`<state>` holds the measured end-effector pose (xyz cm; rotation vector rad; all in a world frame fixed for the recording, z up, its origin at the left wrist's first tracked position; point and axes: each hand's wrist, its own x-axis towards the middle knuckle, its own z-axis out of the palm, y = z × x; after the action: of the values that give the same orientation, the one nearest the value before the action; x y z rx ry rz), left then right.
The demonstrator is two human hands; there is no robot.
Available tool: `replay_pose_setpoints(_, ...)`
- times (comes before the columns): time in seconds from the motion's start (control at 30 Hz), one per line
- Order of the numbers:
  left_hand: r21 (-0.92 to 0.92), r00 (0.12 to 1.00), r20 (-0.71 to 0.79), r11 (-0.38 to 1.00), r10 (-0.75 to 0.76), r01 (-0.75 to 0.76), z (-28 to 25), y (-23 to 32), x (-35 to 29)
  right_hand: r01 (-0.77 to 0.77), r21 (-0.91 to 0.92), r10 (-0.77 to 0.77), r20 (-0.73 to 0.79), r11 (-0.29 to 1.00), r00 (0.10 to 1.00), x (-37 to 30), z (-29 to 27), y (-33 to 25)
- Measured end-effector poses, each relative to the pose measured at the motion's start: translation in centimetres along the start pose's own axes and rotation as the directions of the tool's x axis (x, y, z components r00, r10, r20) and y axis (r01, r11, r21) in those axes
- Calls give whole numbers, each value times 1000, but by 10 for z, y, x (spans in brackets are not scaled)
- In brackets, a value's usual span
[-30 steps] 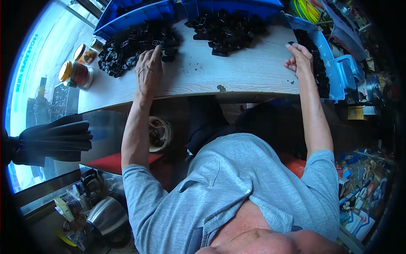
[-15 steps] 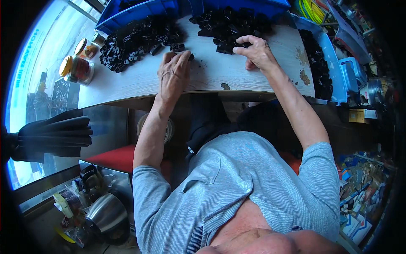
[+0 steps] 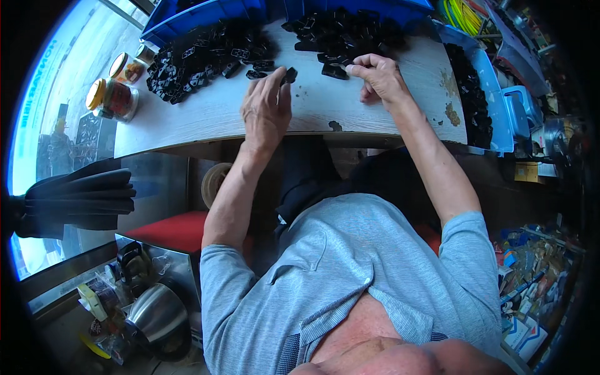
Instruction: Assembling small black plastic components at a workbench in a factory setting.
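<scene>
Between the thumb and fingers of my left hand is a small black plastic part, held just above the white tabletop. A heap of similar black parts lies beyond and left of that hand. My right hand has its thumb and index finger pinched together, beside a black part at the near edge of the second heap. Whether anything small sits in that pinch is hidden.
Blue bins stand behind the heaps. At the right, a light blue bin holds more black parts. Jars stand on the table's left end. Below left is a metal kettle; a brown chipped patch marks the tabletop.
My left hand has shifted right and slightly toward me, carrying the black part, which shows more now. My right hand stays by its heap, its thumb and index finger closer together.
</scene>
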<state>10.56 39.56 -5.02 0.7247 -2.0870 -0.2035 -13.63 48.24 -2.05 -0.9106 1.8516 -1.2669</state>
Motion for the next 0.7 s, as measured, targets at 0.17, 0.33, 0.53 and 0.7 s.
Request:
replay_pose_setpoints(0.17,-832,863,302,331,-405,446,43,30,2,16,346,-71,145,938,987,-22,23,8)
replay_pose_setpoints(0.33,-882,779,432,-32,-454,471,54,54,12,33,335,-91,158,942,983,-23,21,10)
replay_pose_setpoints(0.53,-715,926,246,591,-287,373,48,30,7,-46,110,31,132,993,991,-22,29,2)
replay_pose_setpoints(0.7,-187,967,242,982,84,-39,31,31,7,-55,-9,56,154,998,987,-20,27,-8)
